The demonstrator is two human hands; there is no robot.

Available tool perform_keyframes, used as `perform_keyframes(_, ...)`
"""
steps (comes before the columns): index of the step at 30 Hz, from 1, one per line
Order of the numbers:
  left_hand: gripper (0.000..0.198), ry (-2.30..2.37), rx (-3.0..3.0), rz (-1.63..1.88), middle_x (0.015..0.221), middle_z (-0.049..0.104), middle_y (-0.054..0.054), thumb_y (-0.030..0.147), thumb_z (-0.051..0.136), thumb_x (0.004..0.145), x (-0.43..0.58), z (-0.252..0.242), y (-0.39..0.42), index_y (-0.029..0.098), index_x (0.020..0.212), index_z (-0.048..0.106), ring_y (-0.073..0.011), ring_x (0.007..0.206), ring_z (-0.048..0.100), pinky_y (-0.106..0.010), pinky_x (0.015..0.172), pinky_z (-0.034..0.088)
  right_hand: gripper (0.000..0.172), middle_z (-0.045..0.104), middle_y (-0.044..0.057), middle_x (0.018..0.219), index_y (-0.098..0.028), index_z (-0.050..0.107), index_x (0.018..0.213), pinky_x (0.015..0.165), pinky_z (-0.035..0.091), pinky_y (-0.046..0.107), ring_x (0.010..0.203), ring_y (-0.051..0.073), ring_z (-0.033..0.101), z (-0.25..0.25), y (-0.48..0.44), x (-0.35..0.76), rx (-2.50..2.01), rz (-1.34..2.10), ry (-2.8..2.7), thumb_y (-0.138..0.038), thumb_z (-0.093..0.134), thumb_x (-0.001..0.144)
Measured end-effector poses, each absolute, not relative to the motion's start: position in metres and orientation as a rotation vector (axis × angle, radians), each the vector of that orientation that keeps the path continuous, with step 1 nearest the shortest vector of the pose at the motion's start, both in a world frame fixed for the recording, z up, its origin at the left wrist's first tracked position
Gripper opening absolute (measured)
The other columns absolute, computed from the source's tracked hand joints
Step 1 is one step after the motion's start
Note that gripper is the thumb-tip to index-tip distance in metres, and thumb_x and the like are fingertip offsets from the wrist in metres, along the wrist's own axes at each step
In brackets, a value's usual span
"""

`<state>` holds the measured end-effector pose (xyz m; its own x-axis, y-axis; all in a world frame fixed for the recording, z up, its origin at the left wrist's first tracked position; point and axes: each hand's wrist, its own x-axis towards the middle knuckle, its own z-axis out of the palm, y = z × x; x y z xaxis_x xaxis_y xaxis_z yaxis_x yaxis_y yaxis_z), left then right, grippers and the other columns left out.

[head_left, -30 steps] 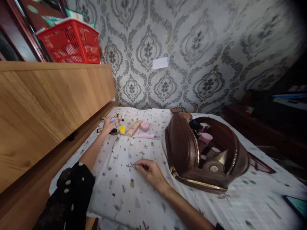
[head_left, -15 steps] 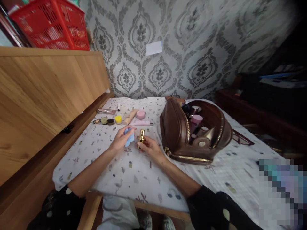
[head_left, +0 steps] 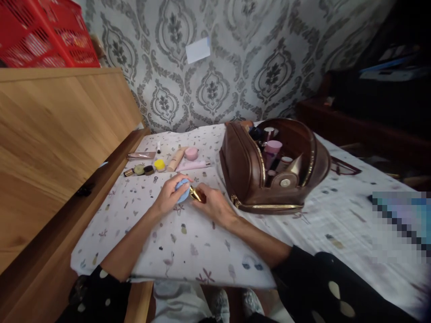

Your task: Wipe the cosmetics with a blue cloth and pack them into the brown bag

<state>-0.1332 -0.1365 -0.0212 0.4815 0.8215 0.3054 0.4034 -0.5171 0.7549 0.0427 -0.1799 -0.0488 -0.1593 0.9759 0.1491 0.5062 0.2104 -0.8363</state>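
Observation:
My left hand (head_left: 169, 196) is closed around a bunched light-blue cloth (head_left: 182, 193). In my right hand (head_left: 213, 204) is a shiny gold lipstick tube (head_left: 194, 194), pinched between thumb and fingers and tilted so its upper end meets the cloth. Both hands are over the printed white cover (head_left: 188, 255) of the table. To their right stands an open brown leather bag (head_left: 243, 168) holding several cosmetics, among them a pink-capped container (head_left: 273, 148). My fingers hide part of the tube and of the cloth.
Beyond my hands lie a yellow jar (head_left: 159, 165), a pink jar (head_left: 191, 153), a beige tube (head_left: 176, 159), a pale pink tube (head_left: 194, 165) and several other small cosmetics. A wooden cabinet (head_left: 67, 116) with a red basket (head_left: 72, 38) borders the left. Glasses (head_left: 346, 167) rest behind the bag.
The lipstick tube has tipped from nearly upright to slanting left, and its end now touches the cloth. The hands have come together. The camera view has shifted slightly.

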Motion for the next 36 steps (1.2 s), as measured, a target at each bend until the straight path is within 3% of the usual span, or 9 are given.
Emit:
perform_keyframes(5, 0.037, 1.116, 1.995, 0.934, 0.068, 0.054, 0.001, 0.053, 0.055, 0.091, -0.136, -0.034, -0.134, 0.018, 0.082, 0.06, -0.0126, 0.063, 0.047, -0.023, 0.06, 0.039, 0.01, 0.061, 0.0, 0.078, -0.021, 0.059, 0.087, 0.063, 0.031, 0.025, 0.07, 0.015, 0.052, -0.043, -0.183, 0.045, -1.515, 0.579, -1.932, -0.02, 0.067, 0.08)
perform_keyframes(10, 0.044, 1.076, 1.851, 1.0, 0.055, 0.045, 0.003, 0.059, 0.055, 0.089, -0.134, -0.038, -0.132, 0.02, 0.07, 0.054, -0.0107, 0.051, 0.038, -0.024, 0.05, 0.032, 0.013, 0.064, 0.003, 0.091, -0.02, 0.061, 0.094, 0.073, 0.039, 0.027, 0.082, 0.018, 0.058, -0.046, -0.181, 0.047, -1.433, 0.532, -1.929, -0.02, 0.067, 0.082)
perform_keyframes(14, 0.04, 1.055, 1.798, 0.997, 0.057, 0.05, 0.002, 0.059, 0.058, 0.088, -0.134, -0.035, -0.132, 0.02, 0.081, 0.062, -0.0113, 0.05, 0.039, -0.024, 0.048, 0.032, 0.019, 0.064, 0.004, 0.095, -0.019, 0.059, 0.101, 0.075, 0.042, 0.028, 0.084, 0.018, 0.06, -0.045, -0.182, 0.048, -1.369, 0.623, -1.799, -0.025, 0.066, 0.084)
perform_keyframes(16, 0.037, 1.041, 1.788, 1.012, 0.063, 0.054, 0.001, 0.057, 0.062, 0.086, -0.135, -0.035, -0.132, 0.02, 0.091, 0.066, -0.0115, 0.054, 0.043, -0.023, 0.051, 0.035, 0.015, 0.063, 0.002, 0.084, -0.019, 0.058, 0.096, 0.069, 0.041, 0.027, 0.076, 0.016, 0.057, -0.044, -0.183, 0.049, -1.33, 0.703, -1.752, -0.032, 0.06, 0.089)
perform_keyframes(23, 0.037, 0.983, 1.71, 1.032, 0.071, 0.057, -0.001, 0.051, 0.066, 0.084, -0.138, -0.037, -0.129, 0.019, 0.103, 0.068, -0.0119, 0.059, 0.046, -0.022, 0.053, 0.037, 0.035, 0.06, -0.002, 0.055, -0.019, 0.055, 0.081, 0.054, 0.038, 0.026, 0.05, 0.013, 0.051, -0.051, -0.176, 0.05, -1.177, 1.125, -1.569, -0.05, 0.045, 0.095)
perform_keyframes(27, 0.038, 0.948, 1.656, 1.066, 0.073, 0.058, 0.0, 0.051, 0.067, 0.084, -0.137, -0.038, -0.129, 0.017, 0.102, 0.069, -0.01, 0.058, 0.046, -0.021, 0.051, 0.037, 0.044, 0.065, 0.001, 0.064, -0.019, 0.055, 0.079, 0.045, 0.036, 0.025, 0.051, 0.014, 0.056, -0.054, -0.171, 0.049, -1.005, 1.402, -1.378, -0.063, 0.055, 0.086)
perform_keyframes(33, 0.053, 0.899, 1.644, 0.966, 0.08, 0.055, 0.003, 0.047, 0.073, 0.082, -0.13, -0.036, -0.141, 0.023, 0.126, 0.056, -0.0083, 0.062, 0.05, -0.018, 0.056, 0.044, 0.045, 0.067, 0.003, 0.075, -0.019, 0.06, 0.082, 0.049, 0.039, 0.024, 0.061, 0.016, 0.065, -0.054, -0.173, 0.046, -0.862, 1.591, -1.196, -0.064, 0.065, 0.08)
perform_keyframes(36, 0.051, 0.939, 1.648, 0.952, 0.08, 0.056, 0.003, 0.049, 0.072, 0.081, -0.126, -0.033, -0.146, 0.022, 0.12, 0.056, -0.0084, 0.059, 0.051, -0.019, 0.053, 0.044, 0.048, 0.067, 0.003, 0.075, -0.019, 0.06, 0.078, 0.05, 0.039, 0.025, 0.06, 0.016, 0.064, -0.055, -0.173, 0.045, -0.864, 1.605, -1.189, -0.066, 0.065, 0.079)
